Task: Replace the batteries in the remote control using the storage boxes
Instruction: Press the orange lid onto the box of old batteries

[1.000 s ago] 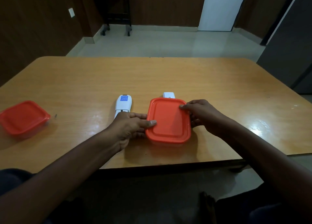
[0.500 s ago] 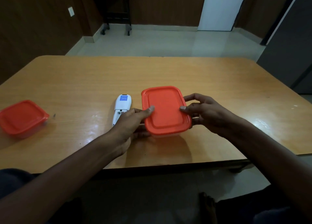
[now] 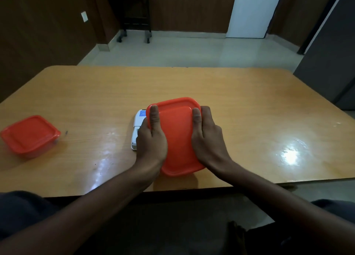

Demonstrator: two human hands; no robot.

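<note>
At table's near edge, left hand (image 3: 151, 139) and right hand (image 3: 208, 137) grip orange-lidded storage box (image 3: 177, 137), thumbs flat on lid; white remote control (image 3: 136, 128) just left.

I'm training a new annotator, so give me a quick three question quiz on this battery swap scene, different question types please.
1. True or false: the left hand and right hand both grip the near orange box.
2. Where does the white remote lie? A) left of that box B) on its lid C) on the floor
3. Fill in: the other orange box sits at the table's far ____ side.

Key: 1 true; 2 A; 3 left.
</note>
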